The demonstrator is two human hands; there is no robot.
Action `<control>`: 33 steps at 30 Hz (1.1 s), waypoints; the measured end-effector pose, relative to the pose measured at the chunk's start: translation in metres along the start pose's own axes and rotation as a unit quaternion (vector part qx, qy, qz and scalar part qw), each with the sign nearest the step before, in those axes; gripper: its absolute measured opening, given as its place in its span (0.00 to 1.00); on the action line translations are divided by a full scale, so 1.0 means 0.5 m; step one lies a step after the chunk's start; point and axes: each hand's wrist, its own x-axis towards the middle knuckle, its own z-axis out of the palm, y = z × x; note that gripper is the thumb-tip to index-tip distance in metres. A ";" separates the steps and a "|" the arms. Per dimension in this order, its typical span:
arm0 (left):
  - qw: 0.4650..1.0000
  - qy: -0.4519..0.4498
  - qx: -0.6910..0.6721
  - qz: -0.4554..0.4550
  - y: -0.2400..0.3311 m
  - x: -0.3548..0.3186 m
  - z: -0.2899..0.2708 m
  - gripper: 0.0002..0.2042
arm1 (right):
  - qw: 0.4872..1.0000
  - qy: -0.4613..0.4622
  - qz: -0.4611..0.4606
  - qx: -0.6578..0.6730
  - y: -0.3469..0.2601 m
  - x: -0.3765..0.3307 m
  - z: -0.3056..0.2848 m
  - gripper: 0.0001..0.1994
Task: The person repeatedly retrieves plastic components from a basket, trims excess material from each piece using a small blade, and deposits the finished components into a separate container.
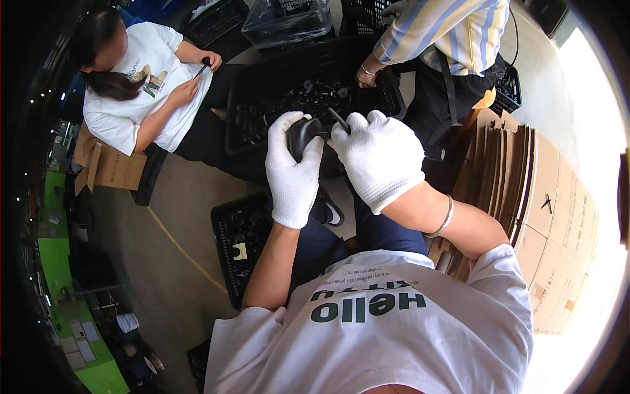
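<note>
My left hand (293, 177), in a white knit glove, is closed around a rounded black plastic part (302, 136). Beside it, my right hand (382, 157), gloved too, grips a slim dark tool (338, 119) whose tip points up and left. A thin black piece joins the part's right side near my right fingertips; whether it belongs to the part I cannot tell. Both hands are raised over my lap, in front of a big black crate (231, 134) heaped with small black parts.
A lower black crate (218, 262) with more parts sits left of my legs. One person (141, 85) sits at left working on a small black piece; another person's hand (366, 77) reaches into the big crate. Stacked flattened cardboard (551, 217) stands at right, an open carton (118, 167) at left.
</note>
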 end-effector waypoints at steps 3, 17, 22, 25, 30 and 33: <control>1.000 -0.001 -0.016 -0.004 0.001 0.001 0.005 0.18 | 1.000 0.024 0.016 -0.011 -0.001 -0.002 0.012 0.04; 0.976 -0.018 -0.178 -0.128 0.012 0.006 0.018 0.19 | 0.998 0.051 -0.005 0.046 0.018 -0.007 0.013 0.09; 0.965 -0.028 -0.228 -0.129 0.012 0.002 0.014 0.20 | 0.997 0.049 -0.059 -0.007 0.019 -0.004 -0.009 0.07; 0.975 -0.017 -0.191 -0.111 0.019 0.001 0.020 0.20 | 0.998 0.038 -0.047 -0.020 0.014 -0.004 -0.004 0.06; 0.985 0.018 0.123 0.119 -0.003 0.003 0.027 0.20 | 1.000 -0.018 -0.004 -0.024 0.001 0.003 -0.007 0.07; 0.975 0.029 0.174 0.134 -0.002 -0.002 0.031 0.21 | 0.995 -0.087 0.032 0.028 0.006 0.011 -0.011 0.07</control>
